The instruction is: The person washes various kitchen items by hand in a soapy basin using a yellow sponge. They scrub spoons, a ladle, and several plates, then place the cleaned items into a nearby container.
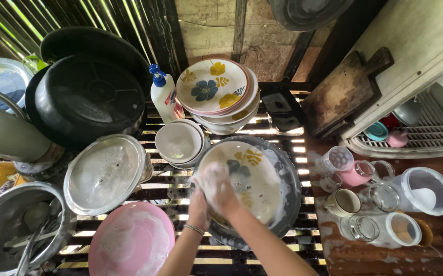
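A floral plate [254, 176], covered in suds, lies in a dark round basin [294, 197] on a slatted wooden rack. My left hand [198, 205], with a thin bracelet at the wrist, grips the plate's near-left rim. My right hand [217, 188] is coated in white foam and pressed flat against the plate's left side. The foam hides whatever is under its fingers.
Behind the basin are stacked floral plates [211, 84], nested white bowls [179, 143] and a soap bottle [162, 97]. Left: black pans [88, 97], a soapy steel lid [104, 174], a pink plate [132, 240], a steel pot [7, 225]. Right: a cup [345, 202], glass jars [379, 197], a cutting board [344, 92].
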